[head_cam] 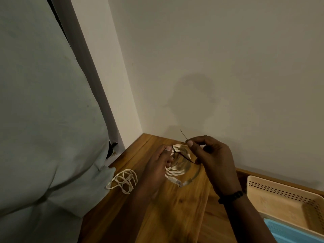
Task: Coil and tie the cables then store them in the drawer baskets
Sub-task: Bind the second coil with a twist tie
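Head view: coiled cable [178,165] held between left hand [156,165] and right hand [213,155].

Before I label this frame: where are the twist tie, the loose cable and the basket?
twist tie [183,134]: head view, free upper end.
loose cable [124,180]: head view, tangled middle.
basket [280,190]: head view, perforated back wall.

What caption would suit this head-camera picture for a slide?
Left hand holds a coiled white cable while the right hand pinches a thin dark tie around it.
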